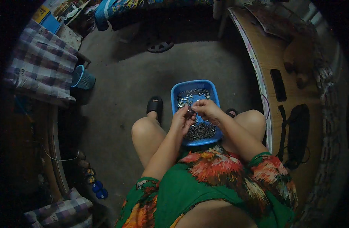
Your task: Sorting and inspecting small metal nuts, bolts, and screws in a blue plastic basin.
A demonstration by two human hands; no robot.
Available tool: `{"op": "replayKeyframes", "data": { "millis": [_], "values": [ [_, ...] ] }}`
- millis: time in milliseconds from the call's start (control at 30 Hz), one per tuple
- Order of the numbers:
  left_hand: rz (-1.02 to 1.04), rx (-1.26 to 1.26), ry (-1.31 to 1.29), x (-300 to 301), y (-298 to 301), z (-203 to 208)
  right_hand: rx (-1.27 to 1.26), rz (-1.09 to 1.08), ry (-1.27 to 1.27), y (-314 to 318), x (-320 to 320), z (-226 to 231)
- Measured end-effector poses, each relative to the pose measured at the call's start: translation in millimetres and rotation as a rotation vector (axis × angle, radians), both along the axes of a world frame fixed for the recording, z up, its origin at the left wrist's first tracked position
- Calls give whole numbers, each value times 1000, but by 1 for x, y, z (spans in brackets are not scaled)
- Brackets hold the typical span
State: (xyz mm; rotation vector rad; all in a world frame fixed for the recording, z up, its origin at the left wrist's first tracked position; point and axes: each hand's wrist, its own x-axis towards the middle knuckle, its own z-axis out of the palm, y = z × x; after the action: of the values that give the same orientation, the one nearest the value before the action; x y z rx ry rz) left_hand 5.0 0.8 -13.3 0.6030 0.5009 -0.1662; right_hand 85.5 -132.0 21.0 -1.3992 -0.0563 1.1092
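Observation:
A blue plastic basket (200, 143) stands in front of me between my knees. Many small shiny metal cylinders (202, 131) are heaped at its near end, and more lie toward its far end. Over the basket's middle, my left hand (183, 121) is closed with its fingers curled around small metal pieces, too small to tell apart. My right hand (206, 109) meets it from the right, thumb and forefinger pinched at the left fingertips. Whatever sits in that pinch is hidden by the fingers.
A wooden table (271, 49) runs along my right, bearing a dark phone (278, 84) and a black bag (298, 125). To the left stand a blue bin (83, 78) and a checked cloth (45, 64) draped over furniture. Blue-capped round things (99, 189) lie on the floor.

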Motion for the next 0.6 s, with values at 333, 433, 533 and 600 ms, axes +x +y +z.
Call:
{"op": "replayKeyframes", "data": {
  "millis": [333,433,533,600],
  "values": [
    [-46,-52,80,-1,1,4,2,4,-118,1,-2,4],
    [-59,-92,77,-2,1,6,18,11,-146,2,-3,6],
    [-61,-123,78,-2,2,5,33,-38,-121,5,-6,10],
    [-58,-129,69,-2,2,4,60,-35,-137,5,-6,11]
  ]
}}
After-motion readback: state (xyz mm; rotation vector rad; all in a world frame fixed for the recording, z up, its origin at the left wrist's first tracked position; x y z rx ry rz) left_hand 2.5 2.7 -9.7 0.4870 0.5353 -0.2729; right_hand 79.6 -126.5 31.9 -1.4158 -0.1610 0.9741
